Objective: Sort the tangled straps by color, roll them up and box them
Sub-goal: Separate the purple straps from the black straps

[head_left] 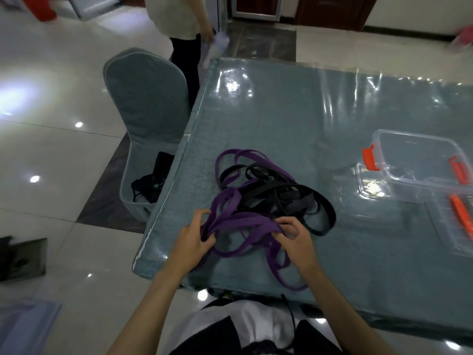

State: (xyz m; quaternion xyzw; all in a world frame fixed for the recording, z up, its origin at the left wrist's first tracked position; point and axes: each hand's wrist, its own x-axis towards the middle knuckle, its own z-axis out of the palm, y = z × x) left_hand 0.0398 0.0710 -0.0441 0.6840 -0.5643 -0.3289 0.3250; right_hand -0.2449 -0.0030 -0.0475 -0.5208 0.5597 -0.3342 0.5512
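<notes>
The teal-covered table (294,124) bears tangled straps (258,196), a clear box (417,160) and lid (450,226).

The tangle of straps (258,201) lay on the table (320,119), between and just beyond the left hand (195,235) and right hand (294,235). The box (419,162) stood far right of the right hand, a chair (146,103) beyond the left.

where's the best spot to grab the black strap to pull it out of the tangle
Judging by how it lies, grip the black flat strap at its big outer loop on the right edge of the pile, coming from the right. That loop lies free on the table, apart from the purple webbing strap both hands hold.
</notes>
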